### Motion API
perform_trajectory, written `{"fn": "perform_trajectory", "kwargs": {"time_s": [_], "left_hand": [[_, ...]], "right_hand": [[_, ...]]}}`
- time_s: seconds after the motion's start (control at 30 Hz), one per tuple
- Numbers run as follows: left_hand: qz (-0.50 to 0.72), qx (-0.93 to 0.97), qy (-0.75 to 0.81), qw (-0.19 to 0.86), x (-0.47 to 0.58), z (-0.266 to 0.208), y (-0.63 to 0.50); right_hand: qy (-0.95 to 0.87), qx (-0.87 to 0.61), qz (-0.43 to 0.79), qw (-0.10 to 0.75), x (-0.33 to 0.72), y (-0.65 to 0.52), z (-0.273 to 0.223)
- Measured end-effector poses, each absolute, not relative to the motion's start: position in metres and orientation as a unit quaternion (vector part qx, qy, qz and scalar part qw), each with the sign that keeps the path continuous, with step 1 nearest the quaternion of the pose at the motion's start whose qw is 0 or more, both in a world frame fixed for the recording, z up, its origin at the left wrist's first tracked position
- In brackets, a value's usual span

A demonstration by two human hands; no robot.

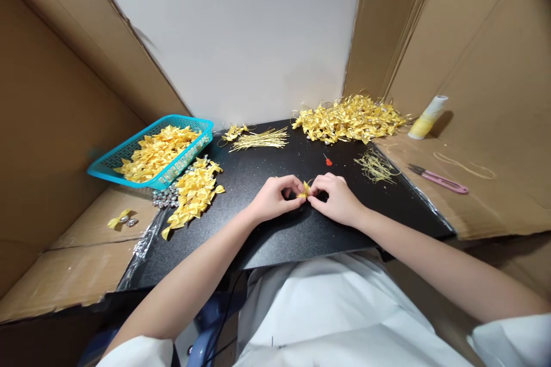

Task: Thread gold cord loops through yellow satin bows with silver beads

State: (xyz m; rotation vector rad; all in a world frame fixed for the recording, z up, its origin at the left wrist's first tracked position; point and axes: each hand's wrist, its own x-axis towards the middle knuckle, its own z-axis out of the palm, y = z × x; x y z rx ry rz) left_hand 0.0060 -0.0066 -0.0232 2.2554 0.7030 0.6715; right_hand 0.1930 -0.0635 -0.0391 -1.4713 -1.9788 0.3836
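My left hand [280, 198] and my right hand [336, 198] meet over the middle of the black table [258, 235]. Between their fingertips is a small yellow ribbon bow [305, 190], partly covered by the fingers. Both hands are closed in a pinch on it, thumbs toward me. Just beyond the hands lies a small red-handled needle threader [328, 161]. A heap of loose yellow ribbon bows [196, 189] spreads to the left of my left hand, beside shiny silver beads [166, 196].
A turquoise basket [172, 171] of yellow ribbon pieces stands at left. Behind are gold cords [260, 138] and a pile of ribbon pieces with cords [350, 117]. Thread scraps [376, 166], pink-handled snips [439, 178] and a thread spool [428, 117] lie right. Cardboard walls [477, 69] flank the table.
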Motion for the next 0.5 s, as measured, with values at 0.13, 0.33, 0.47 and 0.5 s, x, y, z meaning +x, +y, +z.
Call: {"fn": "perform_trajectory", "kwargs": {"time_s": [0.13,0.33,0.47,0.5], "left_hand": [[0.259,0.863,0.282,0.329,0.0061,-0.0229,-0.0068],[0.239,0.867,0.282,0.335,0.0065,-0.0241,-0.0057],[0.209,0.871,0.274,0.351,0.0057,-0.0245,-0.0054],[0.202,0.871,0.271,0.356,0.0055,-0.0245,-0.0054]], "right_hand": [[-0.749,-0.553,0.147,0.333,0.1942,-0.0632,-0.0377],[-0.742,-0.560,0.172,0.326,0.1950,-0.0622,-0.0368],[-0.757,-0.569,0.159,0.280,0.1943,-0.0624,-0.0375],[-0.761,-0.568,0.154,0.273,0.1941,-0.0625,-0.0375]]}}
